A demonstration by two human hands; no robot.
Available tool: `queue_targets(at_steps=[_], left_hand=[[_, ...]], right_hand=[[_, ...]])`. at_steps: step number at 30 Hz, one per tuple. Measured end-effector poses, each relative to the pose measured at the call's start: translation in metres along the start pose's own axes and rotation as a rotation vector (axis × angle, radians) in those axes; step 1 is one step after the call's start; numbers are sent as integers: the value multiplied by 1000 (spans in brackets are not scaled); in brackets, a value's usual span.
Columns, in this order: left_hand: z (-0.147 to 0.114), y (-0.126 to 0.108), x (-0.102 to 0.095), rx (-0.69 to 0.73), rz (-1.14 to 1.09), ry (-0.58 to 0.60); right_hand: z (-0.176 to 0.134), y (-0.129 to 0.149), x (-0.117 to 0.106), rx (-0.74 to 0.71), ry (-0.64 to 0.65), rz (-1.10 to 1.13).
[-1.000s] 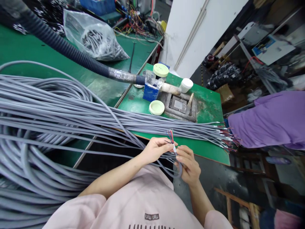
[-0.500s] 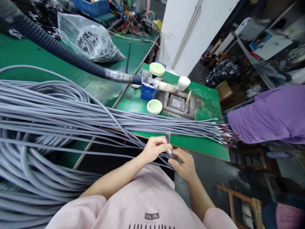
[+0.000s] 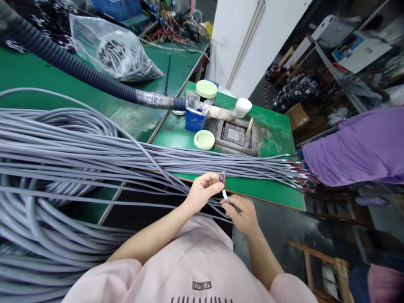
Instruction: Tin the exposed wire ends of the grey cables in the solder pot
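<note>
One grey cable (image 3: 225,196) is held up in front of my chest, with a white band near its end and several thin coloured wires (image 3: 222,179) fanning out of the tip. My left hand (image 3: 203,191) pinches those wires between thumb and fingers. Lower down, my right hand (image 3: 243,213) is closed on the cable's grey jacket just below the white band. Behind the hands a thick bundle of grey cables (image 3: 202,162) runs across the green bench, its stripped ends (image 3: 299,174) showing coloured wires at the right.
A square solder pot (image 3: 233,134) sits in the bench, under a dark extraction hose (image 3: 94,78). Around it are a pale green lid (image 3: 204,140) and a white cup (image 3: 243,108). Large cable coils (image 3: 47,227) fill the left. A person in a purple top (image 3: 356,147) is at the right.
My left hand has shifted up slightly from the white band onto the coloured wires, so more of the band shows. My right hand keeps its hold on the cable.
</note>
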State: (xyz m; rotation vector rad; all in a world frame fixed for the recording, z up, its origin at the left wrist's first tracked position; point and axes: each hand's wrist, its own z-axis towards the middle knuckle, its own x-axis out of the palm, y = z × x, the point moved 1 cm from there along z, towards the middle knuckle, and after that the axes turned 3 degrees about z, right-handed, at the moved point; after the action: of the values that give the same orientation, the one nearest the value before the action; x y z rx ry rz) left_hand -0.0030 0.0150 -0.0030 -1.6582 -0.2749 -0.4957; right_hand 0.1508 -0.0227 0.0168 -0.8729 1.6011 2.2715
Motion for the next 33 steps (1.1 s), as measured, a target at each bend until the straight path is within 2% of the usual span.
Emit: queue_targets(at_steps=[10, 13, 15, 20, 27, 33], left_hand=[[2, 0, 2, -47, -31, -103], [1, 2, 2, -70, -66, -109], [1, 4, 3, -74, -82, -103], [-2, 3, 9, -23, -46, -65], [-4, 0, 10, 45, -78, -45], [-3, 10, 6, 33, -122, -76]], right_hand=[[-1, 0, 3, 16, 17, 1], [-3, -4, 5, 86, 21, 49], [-4, -6, 6, 157, 9, 171], [8, -6, 10, 262, -88, 574], [30, 4, 16, 226, -255, 582], [33, 4, 18, 268, -273, 623]])
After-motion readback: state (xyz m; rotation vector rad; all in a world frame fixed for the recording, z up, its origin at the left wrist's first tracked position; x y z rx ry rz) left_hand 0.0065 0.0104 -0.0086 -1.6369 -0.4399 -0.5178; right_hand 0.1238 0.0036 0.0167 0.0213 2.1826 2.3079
